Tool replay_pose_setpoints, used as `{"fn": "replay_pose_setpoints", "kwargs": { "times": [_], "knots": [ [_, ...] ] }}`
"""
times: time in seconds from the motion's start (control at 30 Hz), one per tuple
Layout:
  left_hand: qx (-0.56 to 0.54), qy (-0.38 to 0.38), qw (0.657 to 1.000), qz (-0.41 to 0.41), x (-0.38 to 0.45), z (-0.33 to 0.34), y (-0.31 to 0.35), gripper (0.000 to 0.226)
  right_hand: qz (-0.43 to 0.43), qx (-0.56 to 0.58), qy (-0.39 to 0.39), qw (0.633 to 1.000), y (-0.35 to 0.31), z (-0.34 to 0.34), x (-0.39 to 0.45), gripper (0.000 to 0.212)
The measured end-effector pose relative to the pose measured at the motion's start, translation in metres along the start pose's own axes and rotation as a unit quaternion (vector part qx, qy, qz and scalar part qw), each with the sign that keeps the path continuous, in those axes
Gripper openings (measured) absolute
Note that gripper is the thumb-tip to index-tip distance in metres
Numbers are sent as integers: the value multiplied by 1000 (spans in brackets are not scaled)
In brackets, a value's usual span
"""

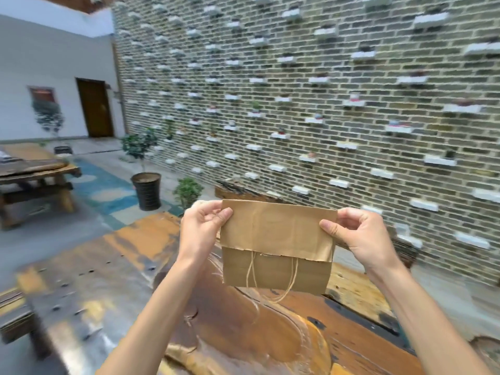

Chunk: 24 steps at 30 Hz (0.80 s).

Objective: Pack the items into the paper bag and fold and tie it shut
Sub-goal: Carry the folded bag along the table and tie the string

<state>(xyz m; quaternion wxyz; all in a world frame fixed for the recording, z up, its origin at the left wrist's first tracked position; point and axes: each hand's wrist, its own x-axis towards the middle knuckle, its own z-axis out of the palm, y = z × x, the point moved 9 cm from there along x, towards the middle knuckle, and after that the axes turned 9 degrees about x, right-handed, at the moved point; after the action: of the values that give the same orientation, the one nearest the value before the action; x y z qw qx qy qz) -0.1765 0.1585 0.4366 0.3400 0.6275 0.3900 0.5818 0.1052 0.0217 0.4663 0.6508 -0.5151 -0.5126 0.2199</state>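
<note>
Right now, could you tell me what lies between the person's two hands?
In the head view, the folded-over top flap of the paper bag spans the stretch between the left hand and the right hand; each hand pinches one end.

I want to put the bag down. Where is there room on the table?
The wooden table looks bare right under the paper bag, between the two forearms, and further left on the worn orange patch. Both hands, left and right, pinch the bag's top corners, and its twine handles dangle below.
</note>
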Motion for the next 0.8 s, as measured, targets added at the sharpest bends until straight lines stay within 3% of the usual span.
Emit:
{"fn": "replay_pose_setpoints", "kwargs": {
  "times": [0.17,0.53,0.8],
  "knots": [
    [0,52,999,-10,26,-84,-21,17,5,37,-43,998,13,94,22,7],
    [46,117,992,-18,97,-270,-79,23,9,81,-100,992,33,312,72,8],
    [55,153,986,-44,122,-364,-119,18,29,115,-151,981,53,433,87,8]
  ]
}}
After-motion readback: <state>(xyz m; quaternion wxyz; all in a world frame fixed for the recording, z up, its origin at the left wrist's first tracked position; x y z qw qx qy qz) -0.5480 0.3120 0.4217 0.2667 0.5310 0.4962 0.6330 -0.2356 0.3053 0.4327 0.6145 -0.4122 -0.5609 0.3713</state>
